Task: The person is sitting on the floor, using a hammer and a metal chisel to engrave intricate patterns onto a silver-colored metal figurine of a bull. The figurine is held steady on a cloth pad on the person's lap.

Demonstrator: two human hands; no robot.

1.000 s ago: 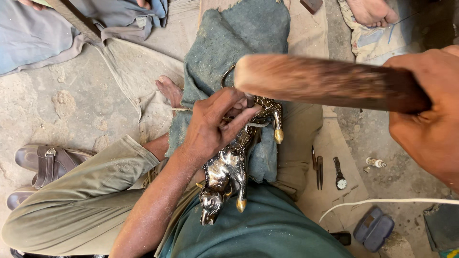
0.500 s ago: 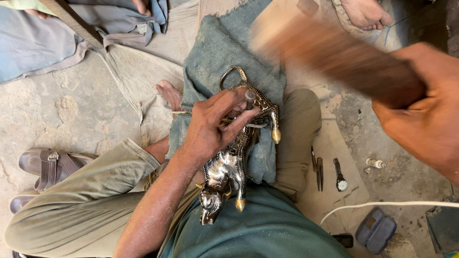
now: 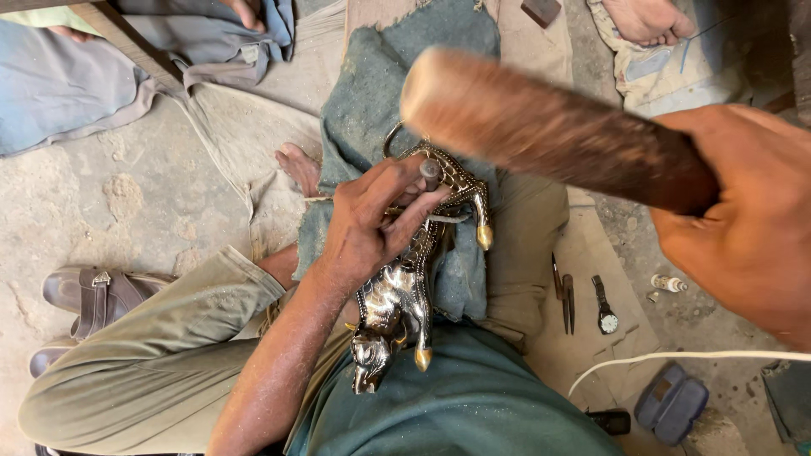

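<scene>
metal figurine (image 3: 397,295) under left hand (image 3: 372,224)

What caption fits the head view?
Left hand steadies a punch on a metal animal figure; right hand holds a wooden mallet.

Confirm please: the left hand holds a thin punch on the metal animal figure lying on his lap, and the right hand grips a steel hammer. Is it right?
Not quite. The right hand grips a wooden mallet, not a steel hammer, as the head view shows. The left hand does hold a thin punch on the metal animal figure.

Glossy silver metal animal figure (image 3: 397,300) – brass-tipped, rough worn wooden mallet (image 3: 549,131), matt teal cloth (image 3: 372,110)
</scene>
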